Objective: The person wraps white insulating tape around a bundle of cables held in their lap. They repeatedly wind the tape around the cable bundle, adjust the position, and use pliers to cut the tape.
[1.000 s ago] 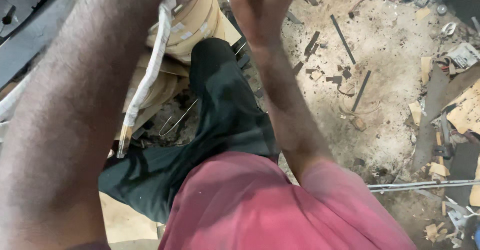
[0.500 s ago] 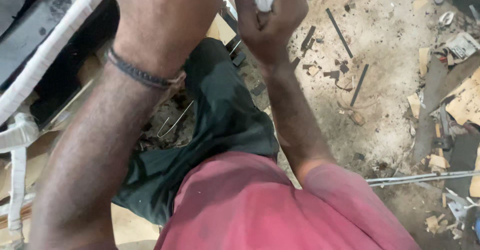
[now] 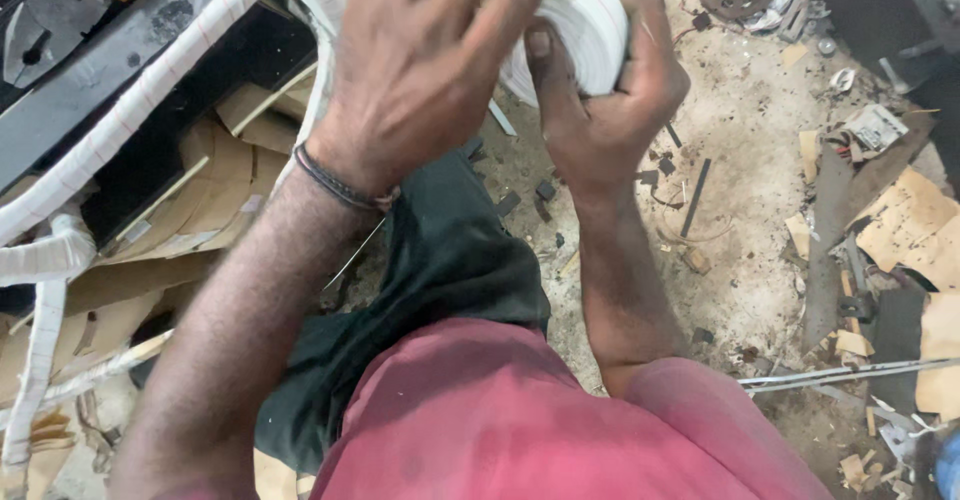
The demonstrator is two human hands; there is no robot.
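Upper centre of the frame: right hand [image 3: 610, 100] clamped on a white tape roll [image 3: 575, 25], lifted further into view than a moment ago; left hand [image 3: 425, 60] spread loose across it, fingers apart; tape-wrapped bar [image 3: 150, 85] upper left, winding seemingly under way.

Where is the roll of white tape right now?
The roll of white tape is at the top centre of the head view, gripped in the right hand, the left hand beside it.

Tape-wrapped bars [image 3: 150, 80] + cardboard scraps [image 3: 200, 200] crowding left; right, floor [image 3: 760, 160] w/ low debris only, mostly passable.
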